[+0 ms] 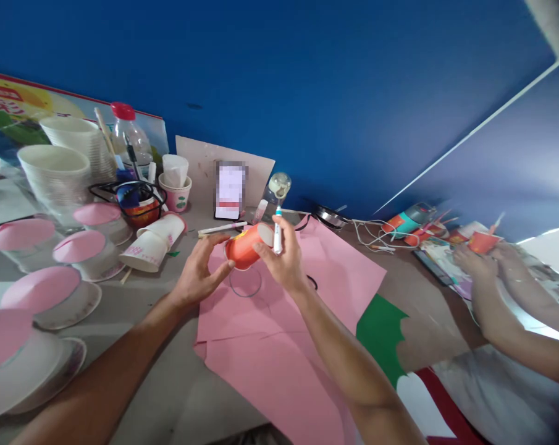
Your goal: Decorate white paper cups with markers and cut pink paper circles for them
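Observation:
An orange paper cup lies tilted on its side above the pink paper, its pale round end facing right. My left hand grips the cup at its left end, thumb below and fingers above. In my right hand a white marker stands nearly upright between the fingers, while the thumb of that hand touches the cup's right end. Just below the cup, a drawn circle shows on the pink paper.
Upturned white cups with pink paper tops line the left side, before stacked paper cups. A phone leans against a board at the back. Green paper lies right. Another person's hands hold an orange cup at far right.

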The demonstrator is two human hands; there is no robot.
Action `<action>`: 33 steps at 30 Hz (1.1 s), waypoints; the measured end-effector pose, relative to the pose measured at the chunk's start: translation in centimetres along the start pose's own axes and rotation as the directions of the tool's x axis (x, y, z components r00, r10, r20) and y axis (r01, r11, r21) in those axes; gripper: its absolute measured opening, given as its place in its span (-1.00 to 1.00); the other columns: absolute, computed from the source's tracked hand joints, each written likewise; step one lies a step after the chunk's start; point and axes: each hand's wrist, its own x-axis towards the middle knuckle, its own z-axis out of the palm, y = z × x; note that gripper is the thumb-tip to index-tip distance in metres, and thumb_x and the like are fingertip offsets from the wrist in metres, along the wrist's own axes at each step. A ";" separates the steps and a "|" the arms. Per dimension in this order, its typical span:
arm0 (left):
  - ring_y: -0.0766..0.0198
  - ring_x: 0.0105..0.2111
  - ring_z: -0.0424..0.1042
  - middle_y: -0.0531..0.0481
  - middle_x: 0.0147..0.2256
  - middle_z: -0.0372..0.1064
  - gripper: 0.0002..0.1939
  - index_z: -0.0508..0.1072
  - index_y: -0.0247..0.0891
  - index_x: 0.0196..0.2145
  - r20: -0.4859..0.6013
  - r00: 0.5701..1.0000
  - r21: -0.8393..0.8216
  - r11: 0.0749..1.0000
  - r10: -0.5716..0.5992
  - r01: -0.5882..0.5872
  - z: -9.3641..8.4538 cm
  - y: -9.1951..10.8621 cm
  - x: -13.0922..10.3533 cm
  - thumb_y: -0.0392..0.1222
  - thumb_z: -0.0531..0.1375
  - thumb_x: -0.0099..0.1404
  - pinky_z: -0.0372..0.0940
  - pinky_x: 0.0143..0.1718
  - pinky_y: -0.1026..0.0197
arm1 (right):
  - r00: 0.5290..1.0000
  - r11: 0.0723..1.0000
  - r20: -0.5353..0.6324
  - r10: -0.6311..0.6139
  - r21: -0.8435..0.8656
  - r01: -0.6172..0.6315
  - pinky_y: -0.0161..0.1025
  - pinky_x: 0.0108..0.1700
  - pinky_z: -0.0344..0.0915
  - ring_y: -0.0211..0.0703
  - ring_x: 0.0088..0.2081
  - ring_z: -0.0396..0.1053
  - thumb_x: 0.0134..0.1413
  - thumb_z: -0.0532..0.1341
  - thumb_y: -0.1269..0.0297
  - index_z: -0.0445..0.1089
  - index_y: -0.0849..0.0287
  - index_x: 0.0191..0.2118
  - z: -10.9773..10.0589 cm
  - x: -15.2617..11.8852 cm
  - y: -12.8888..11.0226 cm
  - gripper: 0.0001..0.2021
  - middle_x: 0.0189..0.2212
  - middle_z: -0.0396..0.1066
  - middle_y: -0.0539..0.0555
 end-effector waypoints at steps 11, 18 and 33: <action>0.00 -0.03 0.37 -0.24 0.00 0.31 -0.32 0.15 -0.27 0.11 -0.077 0.980 0.055 0.980 -0.185 0.189 0.4 -0.6 -0.1 0.05 0.26 0.13 0.29 -0.04 0.00 | 0.990 0.955 0.139 -0.038 0.296 -0.005 -0.09 0.04 0.34 -0.06 -0.01 0.40 0.04 0.27 0.03 0.07 0.09 0.16 1.2 0.4 -0.2 -0.37 0.03 0.36 0.20; 0.02 -0.11 0.39 -0.18 -0.09 0.33 -0.36 0.20 -0.25 -0.02 -0.264 0.883 0.035 0.911 -0.388 0.411 -0.3 -1.1 0.5 0.08 0.31 0.03 0.34 -0.15 0.04 | 0.975 0.868 0.126 0.185 0.445 -0.223 -0.22 -0.34 0.38 -0.22 -0.48 0.39 0.13 0.18 0.11 0.25 0.15 -0.09 -0.5 -0.2 3.0 -0.71 -0.50 0.43 -0.01; 0.05 -0.17 0.45 -0.10 -0.18 0.44 -0.40 0.30 -0.27 -0.10 -0.275 0.817 -0.306 0.852 -0.507 0.425 -0.4 -3.0 0.6 -0.01 0.36 -0.07 0.36 -0.16 0.03 | 0.999 0.976 -0.031 -0.009 0.218 0.016 -0.14 -0.20 0.39 -0.17 -0.34 0.46 0.30 -0.03 0.26 0.16 0.10 0.14 1.1 -0.4 5.9 -0.67 -0.29 0.50 0.08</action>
